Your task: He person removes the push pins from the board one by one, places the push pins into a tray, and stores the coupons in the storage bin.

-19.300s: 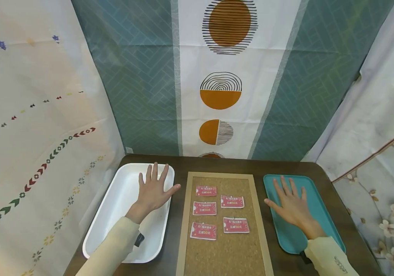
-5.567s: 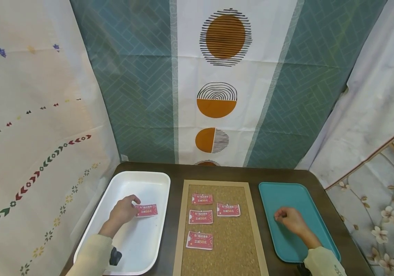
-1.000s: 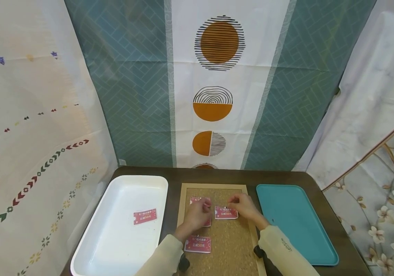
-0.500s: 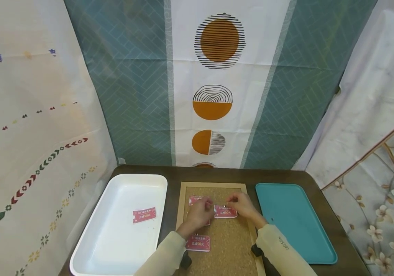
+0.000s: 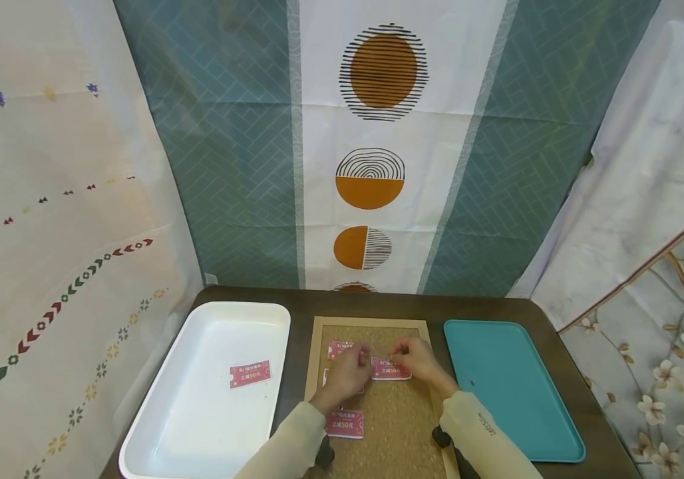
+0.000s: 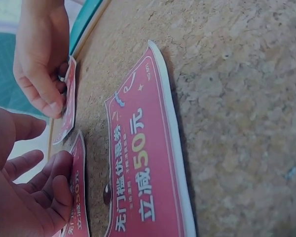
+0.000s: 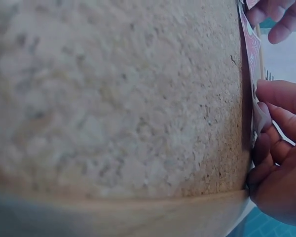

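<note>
A cork board [image 5: 402, 432] with a wooden frame carries several pink paper coupons. My right hand [image 5: 416, 359] is at the top edge of the right coupon [image 5: 391, 370], thumb and finger pinching the pushpin there. In the right wrist view the coupon edge [image 7: 251, 54] stands off the cork beside the thumb. My left hand [image 5: 344, 376] is over the left column, fingertips near the right coupon's left edge. In the left wrist view its thumb and fingers [image 6: 34, 165] are apart, loosely bent, holding nothing visible. It partly hides the middle-left coupon [image 6: 79, 197].
A white tray [image 5: 198, 426] at left holds one loose pink coupon [image 5: 250, 374]. At right lies a teal tray [image 5: 527, 406] with a tiny object [image 5: 472, 383] in it. The lower-left coupon [image 5: 346, 424] has a pin at its top.
Since the earlier frames, the lower-right coupon has left the board and now lies in the white tray. Both hands moved from the trays to the board. Over the last second they barely shift.
</note>
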Available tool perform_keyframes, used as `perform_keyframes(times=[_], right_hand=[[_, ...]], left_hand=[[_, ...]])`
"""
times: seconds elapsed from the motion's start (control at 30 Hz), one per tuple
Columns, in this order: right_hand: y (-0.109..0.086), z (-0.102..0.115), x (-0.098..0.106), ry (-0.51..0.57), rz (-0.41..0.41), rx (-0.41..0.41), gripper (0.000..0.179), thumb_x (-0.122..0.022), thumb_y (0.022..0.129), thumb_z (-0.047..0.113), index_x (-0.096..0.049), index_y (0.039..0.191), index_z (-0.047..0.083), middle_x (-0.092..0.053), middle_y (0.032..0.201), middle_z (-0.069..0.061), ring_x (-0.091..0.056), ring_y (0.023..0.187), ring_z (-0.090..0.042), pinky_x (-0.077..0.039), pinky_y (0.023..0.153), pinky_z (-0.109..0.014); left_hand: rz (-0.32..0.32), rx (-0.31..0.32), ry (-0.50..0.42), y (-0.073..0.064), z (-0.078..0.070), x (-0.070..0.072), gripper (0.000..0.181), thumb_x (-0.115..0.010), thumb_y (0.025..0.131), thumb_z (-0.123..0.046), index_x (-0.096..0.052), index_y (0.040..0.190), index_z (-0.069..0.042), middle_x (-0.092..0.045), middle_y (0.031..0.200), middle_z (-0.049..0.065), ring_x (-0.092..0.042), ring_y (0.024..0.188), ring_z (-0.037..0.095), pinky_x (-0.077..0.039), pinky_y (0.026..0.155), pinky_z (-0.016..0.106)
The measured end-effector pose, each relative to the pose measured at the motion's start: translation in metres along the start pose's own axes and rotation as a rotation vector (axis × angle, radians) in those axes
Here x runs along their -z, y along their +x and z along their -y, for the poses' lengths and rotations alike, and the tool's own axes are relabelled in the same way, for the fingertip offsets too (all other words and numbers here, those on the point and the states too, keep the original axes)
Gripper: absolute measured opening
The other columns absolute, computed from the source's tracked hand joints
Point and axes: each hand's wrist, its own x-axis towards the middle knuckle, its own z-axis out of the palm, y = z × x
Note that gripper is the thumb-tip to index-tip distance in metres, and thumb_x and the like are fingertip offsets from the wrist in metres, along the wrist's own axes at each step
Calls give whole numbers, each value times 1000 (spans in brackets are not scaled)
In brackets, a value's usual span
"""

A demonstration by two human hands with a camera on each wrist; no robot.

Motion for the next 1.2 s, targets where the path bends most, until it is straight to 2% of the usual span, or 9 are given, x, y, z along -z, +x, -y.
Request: perform_keyframes(times=[0.23,0.4,0.63,0.87,1.03,1.2], right_hand=[[1,-1,0,-35,16,87,5,-78,89,0,-74,86,3,-65,74,-3,-54,69,-12,-46,61,-26],[1,-2,-1,-45,23,83,8,-78,90,2,-74,85,6,-64,73,-1,-53,67,-11,-45,61,-25],[2,-2,-3,-51,16,84,9,-78,90,1,-73,84,6,-64,74,-1,-53,70,-12,-45,63,-24],[3,-1,-2,-63,28,54,9,-80,89,4,-72,84,6,-62,74,1,-54,70,-11,-45,63,-25],[3,4,0,-67,47,11,9,-80,89,3,-72,84,5,-63,74,-1,-54,69,-12,-45,61,-24],[4,3,0,-65,54,-16,10,-80,89,4,-71,83,6,-62,74,0,-54,68,-12,-44,59,-24]], left_hand=[[15,5,-35,5,0,-5,40,-70,98,-14,-61,136,-5,-65,94,-1,-59,66,11,-48,55,27],[8,-6,-18,7,0,-7,38,-70,98,-11,-62,134,-4,-66,96,1,-59,69,11,-49,59,27],[-4,-25,38,9,0,-12,37,-71,97,-11,-63,133,-9,-62,86,-4,-54,63,10,-44,54,27],[16,-17,15,7,0,-15,36,-72,97,-12,-64,132,-12,-64,88,-3,-57,67,10,-47,56,27],[-8,-14,31,9,2,-17,31,-72,97,-12,-69,127,-12,-67,91,-3,-57,69,9,-46,57,26],[-19,-8,43,11,4,-19,28,-74,96,-14,-71,124,-13,-64,84,-5,-55,64,8,-43,55,25]])
